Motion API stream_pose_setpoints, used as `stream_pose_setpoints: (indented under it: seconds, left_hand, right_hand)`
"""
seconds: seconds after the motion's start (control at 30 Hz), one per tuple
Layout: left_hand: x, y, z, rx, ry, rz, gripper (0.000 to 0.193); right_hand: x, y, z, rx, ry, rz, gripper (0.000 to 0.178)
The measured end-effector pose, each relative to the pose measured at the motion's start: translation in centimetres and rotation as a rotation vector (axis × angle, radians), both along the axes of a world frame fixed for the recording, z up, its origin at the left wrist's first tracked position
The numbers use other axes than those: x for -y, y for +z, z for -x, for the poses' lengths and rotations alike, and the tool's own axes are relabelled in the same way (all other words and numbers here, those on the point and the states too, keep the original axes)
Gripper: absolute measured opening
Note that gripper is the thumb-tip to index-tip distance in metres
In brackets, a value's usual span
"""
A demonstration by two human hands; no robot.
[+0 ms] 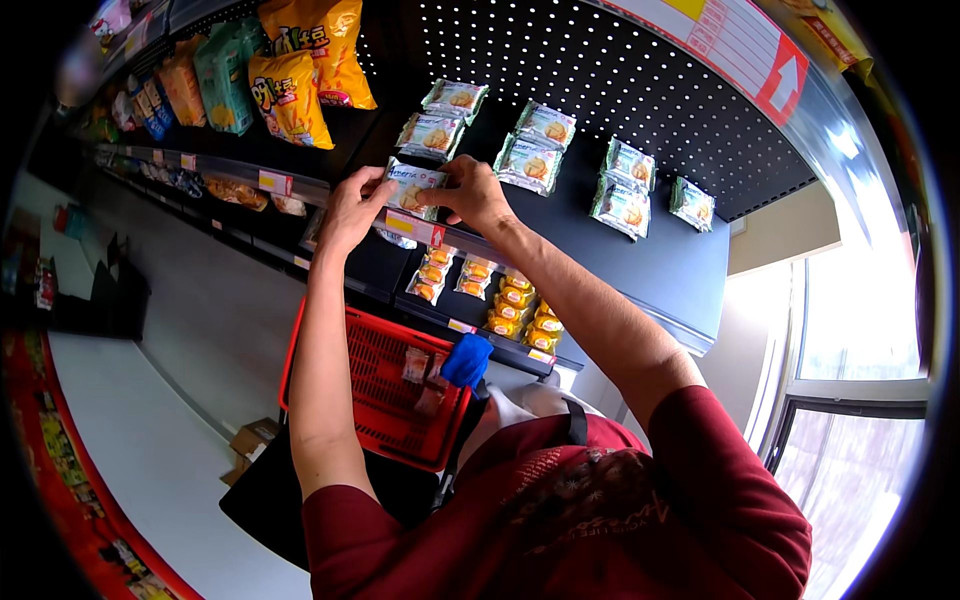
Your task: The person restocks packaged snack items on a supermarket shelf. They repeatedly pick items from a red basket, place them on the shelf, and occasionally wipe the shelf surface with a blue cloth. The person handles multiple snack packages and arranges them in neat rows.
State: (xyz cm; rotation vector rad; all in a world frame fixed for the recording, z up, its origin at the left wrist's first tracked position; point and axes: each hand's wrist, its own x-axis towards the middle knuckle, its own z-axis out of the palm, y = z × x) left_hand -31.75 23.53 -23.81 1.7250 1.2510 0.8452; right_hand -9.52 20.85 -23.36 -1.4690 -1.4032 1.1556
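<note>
Both my hands are at the front edge of a black shelf (590, 220), one on each side of a white-and-green snack packet (412, 183). My left hand (350, 208) grips its left edge with thumb and fingers. On the opposite side, my right hand (480, 196) pinches the right edge. Directly behind the held packet lie two matching packets (430, 136) in a column. Farther right on the same shelf are more of them, in a second column (527, 164), a third column (621, 206) and a single packet (692, 204).
Below, a lower shelf holds yellow-orange packaged snacks (510, 306). A red basket (375, 400) with a few small packets stands beneath my arms, a blue cloth (466, 360) at its corner. Orange chip bags (290, 98) stand at upper left. A window (860, 320) is at right.
</note>
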Motion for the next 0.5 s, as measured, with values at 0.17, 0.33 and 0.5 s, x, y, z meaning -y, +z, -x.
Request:
stream_pose_setpoints:
  seconds: [0.17,0.33,0.5]
  left_hand:
    - [0.6,0.6,-0.2,0.111,-0.033,0.052,0.032]
    - [0.5,0.0,-0.5,0.399,-0.114,0.094,0.046]
    - [1.7,0.9,-3.0,0.161,-0.155,-0.135,0.066]
  right_hand:
    - [1.1,1.1,0.0,-0.015,0.003,0.055,0.068]
    - [2.7,3.0,-1.3,0.173,0.007,-0.219,0.063]
    - [4.8,2.5,-2.6,0.494,-0.075,-0.492,0.057]
